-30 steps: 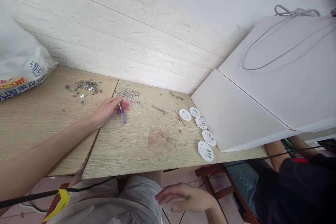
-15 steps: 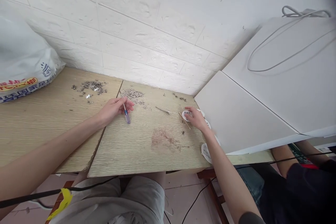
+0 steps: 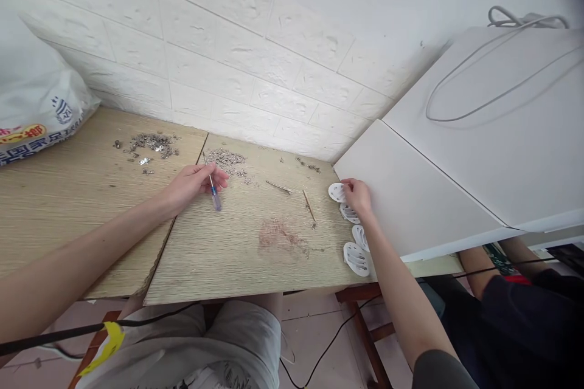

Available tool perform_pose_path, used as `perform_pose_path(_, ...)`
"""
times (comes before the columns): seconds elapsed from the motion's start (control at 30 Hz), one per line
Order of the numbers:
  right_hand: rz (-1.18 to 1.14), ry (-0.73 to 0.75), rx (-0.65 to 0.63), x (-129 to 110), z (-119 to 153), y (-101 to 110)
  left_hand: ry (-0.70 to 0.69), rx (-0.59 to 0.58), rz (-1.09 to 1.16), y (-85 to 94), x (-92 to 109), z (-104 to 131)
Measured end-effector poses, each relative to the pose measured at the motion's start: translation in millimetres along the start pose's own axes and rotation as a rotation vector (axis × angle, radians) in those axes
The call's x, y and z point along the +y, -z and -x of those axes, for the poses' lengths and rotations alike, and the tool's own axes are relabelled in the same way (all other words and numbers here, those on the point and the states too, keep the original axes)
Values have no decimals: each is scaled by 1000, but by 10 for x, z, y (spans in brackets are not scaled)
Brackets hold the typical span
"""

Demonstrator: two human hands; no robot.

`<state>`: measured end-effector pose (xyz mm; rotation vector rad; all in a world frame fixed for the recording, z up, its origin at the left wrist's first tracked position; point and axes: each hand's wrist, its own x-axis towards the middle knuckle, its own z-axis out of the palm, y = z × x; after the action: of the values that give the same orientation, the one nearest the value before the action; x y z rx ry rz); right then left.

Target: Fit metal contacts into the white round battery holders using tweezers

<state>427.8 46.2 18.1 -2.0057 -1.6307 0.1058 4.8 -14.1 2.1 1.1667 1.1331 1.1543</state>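
My left hand [image 3: 201, 181] is closed around a screwdriver [image 3: 214, 194] with a clear, blue-tinted handle, its metal shaft pointing away from me. To its upper right lies a pile of small metal pieces [image 3: 225, 161]. My right hand [image 3: 358, 196] pinches the edge of a white oval slotted piece [image 3: 336, 192] at the table's right side. Similar white slotted pieces lie in a row toward me, among them one at the near end [image 3: 356, 259]. Left of this row are a thin wooden stick [image 3: 309, 205] and metal tweezers [image 3: 278, 186].
A second heap of metal parts [image 3: 155, 144] is on the left board, near a white plastic bag [image 3: 41, 97]. White panels [image 3: 424, 182] border the right side. A black cable [image 3: 68, 337] crosses low in front. Another person's arm [image 3: 477, 267] shows at the right.
My right hand has moved right with the white oval piece, from beside the wooden stick to the end of the row. The left hand still holds the screwdriver. The view has shifted slightly.
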Motion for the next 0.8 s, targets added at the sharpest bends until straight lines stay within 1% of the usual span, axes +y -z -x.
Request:
perform_pose_path(0.13,77,51,-47,-17,100,-75,1,-14,-7,12,-13,-6)
perform_pose_path(0.27,144,54,-139,-92,158,-97,-1,-16,-7,18,-22,-15)
perform_pose_path(0.37,107,44,-191,-158,182,-104,-2,-18,-8,12,-14,-9)
perform_pose_path(0.47,28,99,-166,-194,200,-117,3,-14,-16,9,-1,3)
perform_pose_path(0.53,-45,120,-112,-208,210,-117,6,-15,-16,12,6,8)
perform_pose_path(0.63,-271,61,-50,-277,246,-84,3,-17,-12,17,10,8)
perform_pose_path(0.7,-465,25,-65,-396,313,-47,-2,-22,10,9,8,9)
perform_pose_path(0.77,-610,46,-115,-588,430,-16,-4,-61,72,-21,6,20)
perform_pose_path(0.8,-664,77,-123,-708,509,-9,0,-101,118,-45,5,31)
